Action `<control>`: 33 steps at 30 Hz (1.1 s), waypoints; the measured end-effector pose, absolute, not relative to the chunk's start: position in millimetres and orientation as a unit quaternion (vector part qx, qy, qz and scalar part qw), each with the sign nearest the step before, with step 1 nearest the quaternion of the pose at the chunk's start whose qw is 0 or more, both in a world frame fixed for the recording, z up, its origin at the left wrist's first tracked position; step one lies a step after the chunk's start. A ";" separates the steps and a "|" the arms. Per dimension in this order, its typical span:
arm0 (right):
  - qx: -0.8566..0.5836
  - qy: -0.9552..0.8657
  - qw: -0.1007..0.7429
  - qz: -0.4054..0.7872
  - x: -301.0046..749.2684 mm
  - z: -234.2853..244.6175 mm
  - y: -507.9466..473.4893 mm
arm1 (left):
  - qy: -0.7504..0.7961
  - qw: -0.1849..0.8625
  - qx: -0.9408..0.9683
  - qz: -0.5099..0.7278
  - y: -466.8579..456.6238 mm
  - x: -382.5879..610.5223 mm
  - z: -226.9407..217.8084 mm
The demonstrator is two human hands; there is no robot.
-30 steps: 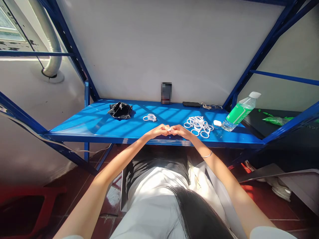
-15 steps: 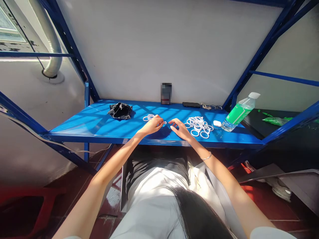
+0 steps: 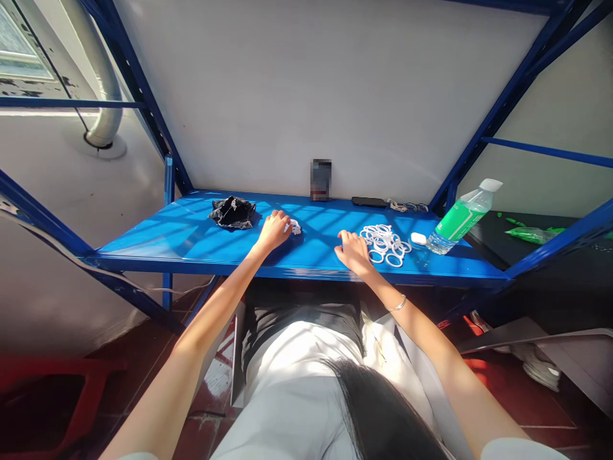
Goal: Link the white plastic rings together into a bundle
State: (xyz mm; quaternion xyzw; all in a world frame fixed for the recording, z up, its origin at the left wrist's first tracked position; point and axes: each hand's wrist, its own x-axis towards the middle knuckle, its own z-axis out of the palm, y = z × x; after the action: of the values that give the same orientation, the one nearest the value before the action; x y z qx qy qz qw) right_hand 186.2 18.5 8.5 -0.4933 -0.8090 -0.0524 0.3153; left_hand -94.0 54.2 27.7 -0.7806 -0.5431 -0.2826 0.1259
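Note:
My left hand [image 3: 274,231] is over the left part of the blue table, fingers curled down around a small bunch of white rings [image 3: 296,227]. Part of the bunch shows past the fingers; the hand hides the rest. My right hand [image 3: 353,252] is low over the table, palm down, fingers bent and a little apart, with nothing visible in it. Just to its right lies a loose pile of white rings [image 3: 393,260], several overlapping.
A crumpled black plastic bag [image 3: 232,213] sits at the table's left. Along the back are a blurred dark box [image 3: 320,180], a black phone-like slab [image 3: 368,202] and a coiled cable [image 3: 407,206]. A small white case [image 3: 418,238] and a green-labelled bottle [image 3: 457,220] stand right. Blue posts [image 3: 169,179] frame the table [image 3: 158,239].
My left hand has moved left, away from my right hand, to the small group of rings, which now looks bunched. My right hand has shifted slightly right, closer to the pile.

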 end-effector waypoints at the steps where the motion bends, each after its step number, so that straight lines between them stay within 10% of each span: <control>1: -0.487 -0.817 0.306 -0.043 186.7 8.8 19.2 | -0.545 0.133 -0.780 -0.279 52.6 -91.7 28.9; 12: -0.269 -0.916 0.283 0.088 180.3 30.5 0.4 | -0.449 0.100 -0.833 -0.306 27.8 -56.0 32.1; 20: -0.465 -0.823 0.325 -0.007 185.9 15.3 17.6 | -0.361 0.059 -0.894 -0.259 9.5 -13.8 19.1; 33: -0.366 -0.880 0.299 0.055 180.3 22.2 10.1 | -0.379 -0.052 -0.868 -0.317 14.4 -13.7 18.5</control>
State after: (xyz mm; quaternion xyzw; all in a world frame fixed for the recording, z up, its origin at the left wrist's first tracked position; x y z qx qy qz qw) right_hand 180.3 10.1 22.2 -0.3663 -0.8796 0.0545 0.2987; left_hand -13.7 14.4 18.5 -0.8679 -0.3787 -0.3172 -0.0519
